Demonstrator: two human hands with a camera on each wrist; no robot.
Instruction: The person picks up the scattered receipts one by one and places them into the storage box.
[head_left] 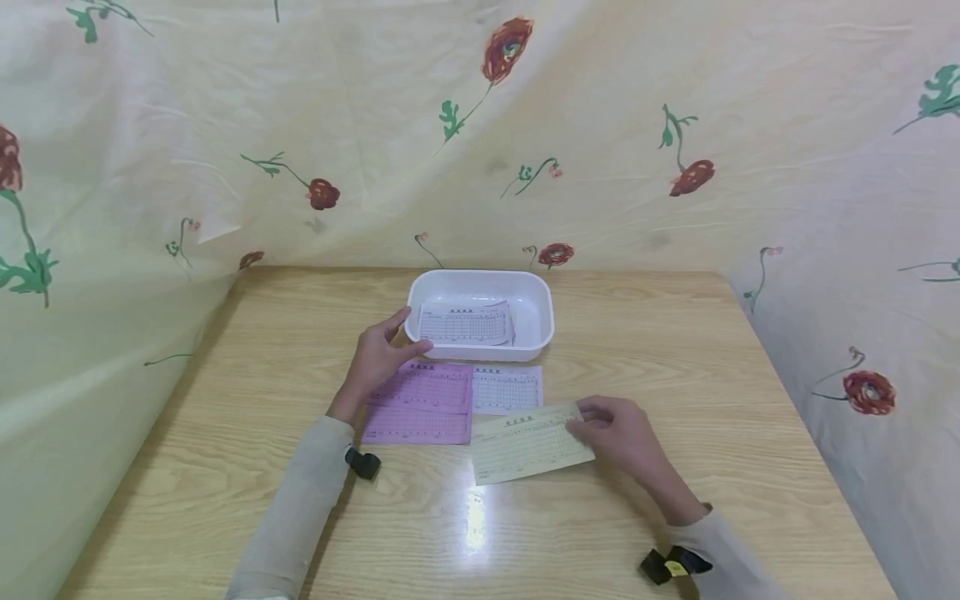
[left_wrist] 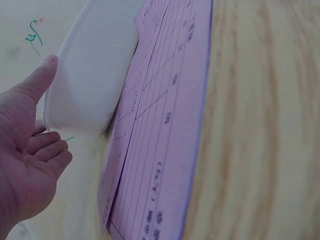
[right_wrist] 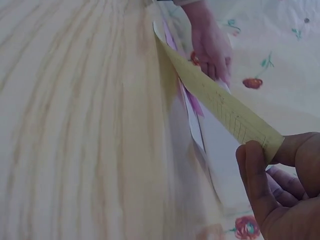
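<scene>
My right hand (head_left: 618, 429) pinches the right end of a pale yellow printed form slip (head_left: 528, 446) between thumb and fingers. The slip tilts above the tabletop in the right wrist view. At the front left corner of a white plastic tray (head_left: 536, 354), my left hand (head_left: 375, 358) holds the rim, thumb in front and index finger at the side. Inside the tray lie white printed slips (head_left: 465, 325), with a pink edge showing beneath. Pink printed slips (head_left: 420, 425) overlap on the table below the left hand. Beside them lies a white printed slip (head_left: 510, 387), partly covered.
The wood-grain table (head_left: 675, 333) carries the tray near its back edge. A flower-printed cloth (head_left: 375, 125) hangs behind the table and along both sides. Black bands with small devices (head_left: 363, 462) are worn at both wrists.
</scene>
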